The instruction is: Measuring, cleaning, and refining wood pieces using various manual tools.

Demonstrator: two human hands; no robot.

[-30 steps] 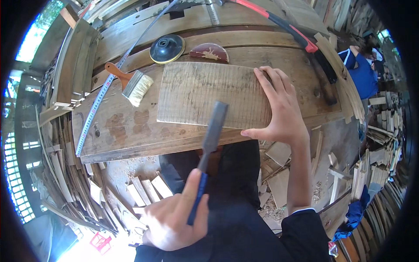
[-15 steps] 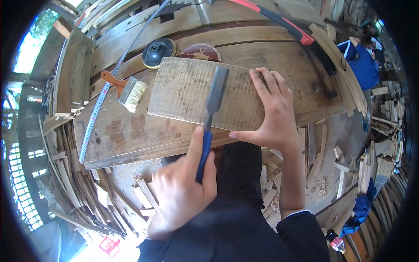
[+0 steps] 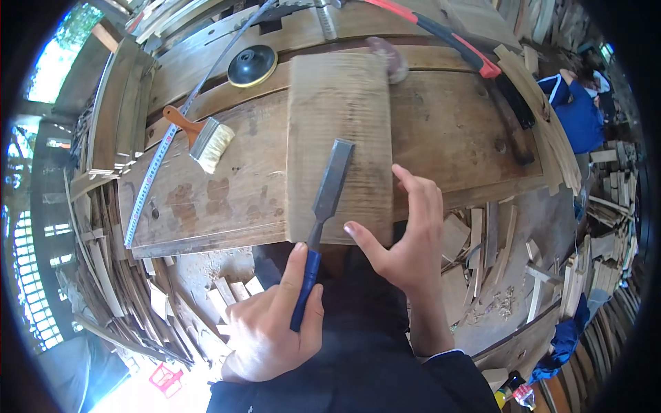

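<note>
My left hand grips the blue handle of a chisel; its flat metal blade lies over a wooden board, which stands lengthwise away from me on the workbench. My right hand has spread fingers by the board's lower right edge; whether it touches the board I cannot tell. Behind the board a maroon sanding disc is partly hidden and blurred. A black round pad sits behind to the left, and a wide brush with an orange handle lies left of the board.
A tape measure runs along the left. A red-and-black long-handled tool lies at back right. Stacked boards flank the bench's left; wood scraps litter the floor. A person in blue is at far right.
The board has turned from crosswise to lengthwise and now covers part of the maroon disc. My right hand has loosened and moved down and left. The chisel has dropped lower than half a second ago.
</note>
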